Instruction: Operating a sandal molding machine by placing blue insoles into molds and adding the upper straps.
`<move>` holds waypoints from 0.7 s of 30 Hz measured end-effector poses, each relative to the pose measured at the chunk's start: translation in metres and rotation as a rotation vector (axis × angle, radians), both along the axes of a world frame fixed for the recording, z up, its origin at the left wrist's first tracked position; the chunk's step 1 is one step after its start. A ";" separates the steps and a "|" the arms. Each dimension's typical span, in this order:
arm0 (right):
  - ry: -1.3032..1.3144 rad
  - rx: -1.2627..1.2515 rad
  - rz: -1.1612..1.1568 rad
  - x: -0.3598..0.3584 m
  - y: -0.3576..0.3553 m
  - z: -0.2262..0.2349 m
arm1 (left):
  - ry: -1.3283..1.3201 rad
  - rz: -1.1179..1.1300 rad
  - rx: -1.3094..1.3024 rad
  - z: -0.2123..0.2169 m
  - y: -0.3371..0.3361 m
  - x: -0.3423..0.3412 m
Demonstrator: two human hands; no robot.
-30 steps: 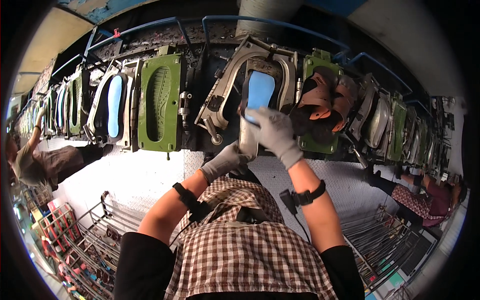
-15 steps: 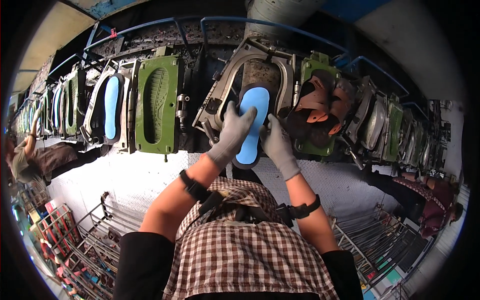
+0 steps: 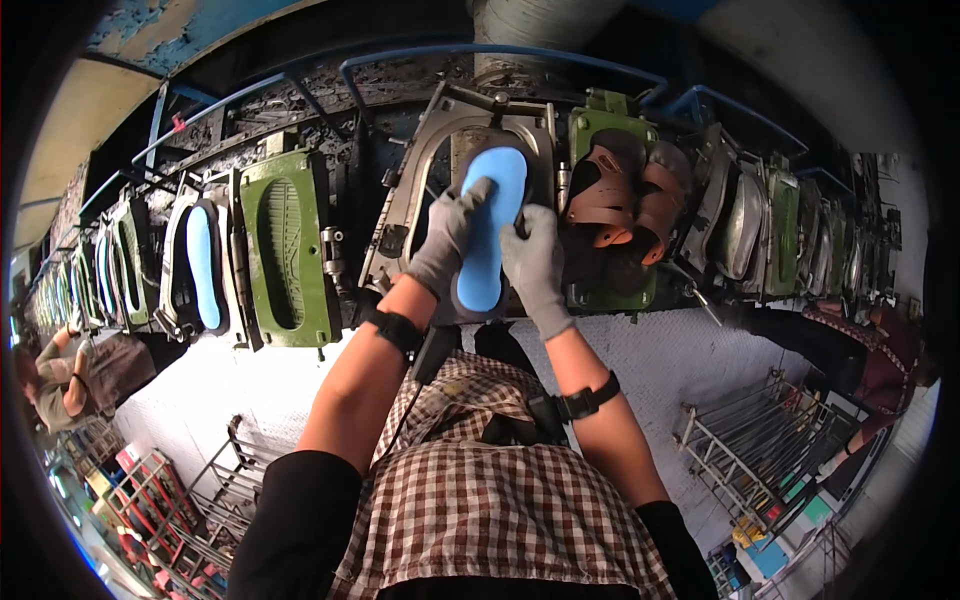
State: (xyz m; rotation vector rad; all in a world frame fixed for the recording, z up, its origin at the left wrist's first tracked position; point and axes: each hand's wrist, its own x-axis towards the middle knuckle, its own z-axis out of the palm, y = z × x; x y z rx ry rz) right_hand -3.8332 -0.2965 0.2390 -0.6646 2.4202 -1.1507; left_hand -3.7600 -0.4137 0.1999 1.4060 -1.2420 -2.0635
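Note:
A light blue insole (image 3: 491, 235) with a dark border lies lengthwise over the metal shoe mould (image 3: 545, 140) in front of me. My gloved left hand (image 3: 447, 232) wraps the insole's left edge, with a digit laid on its blue top. On the opposite edge, my gloved right hand (image 3: 535, 257) is closed, its thumb and curled fingers against the dark border. What lies beneath the insole is hidden. To the right of the mould, brown sandal uppers (image 3: 605, 195) rest on a green mould plate (image 3: 625, 120).
Leftward stands an open green mould plate (image 3: 290, 240), then a mould with another blue insole (image 3: 203, 265). Blue rails (image 3: 500, 48) run behind the row. Wire racks (image 3: 740, 440) stand behind me on the pale floor (image 3: 270, 385). Co-workers (image 3: 870, 350) are at both far sides.
My view has swung so that the moulds sit further left. My right hand has moved up along the insole's edge and its fingers have closed there. The left hand stays on the insole.

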 end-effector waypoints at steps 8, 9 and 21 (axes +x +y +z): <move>0.230 -0.016 0.162 -0.051 -0.002 0.000 | -0.062 0.140 0.011 0.038 0.007 -0.053; 0.242 -0.021 0.171 -0.051 0.005 0.015 | 0.002 0.085 -0.082 0.027 0.007 -0.042; 0.230 -0.096 -0.349 -0.196 0.179 -0.002 | -0.344 -0.550 -0.954 0.061 0.073 -0.134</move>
